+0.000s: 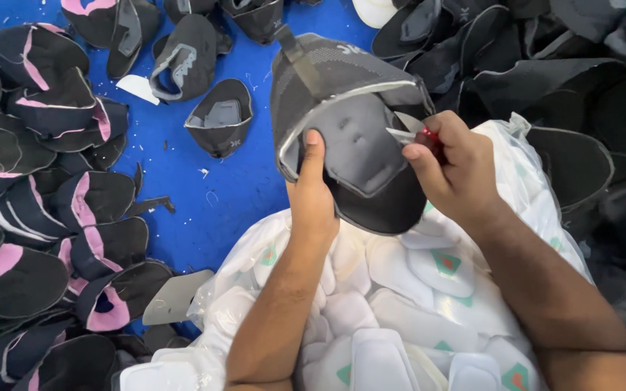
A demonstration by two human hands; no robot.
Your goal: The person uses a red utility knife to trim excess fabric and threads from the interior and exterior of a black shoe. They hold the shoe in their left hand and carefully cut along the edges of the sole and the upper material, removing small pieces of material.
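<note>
So the black knit shoe upper point(349, 123) is held up over a clear bag of white insoles point(400, 318), open side toward the camera; left hand point(311, 195) is clamped on its lower edge, thumb pressed inside on the grey lining; right hand point(454, 170) is closed around small red-handled snips point(411, 132), blades touching the upper's right rim; blue table point(204, 195) underneath; pink-and-black uppers point(52, 217) heaped left, plain black ones point(559, 87) right.
</note>
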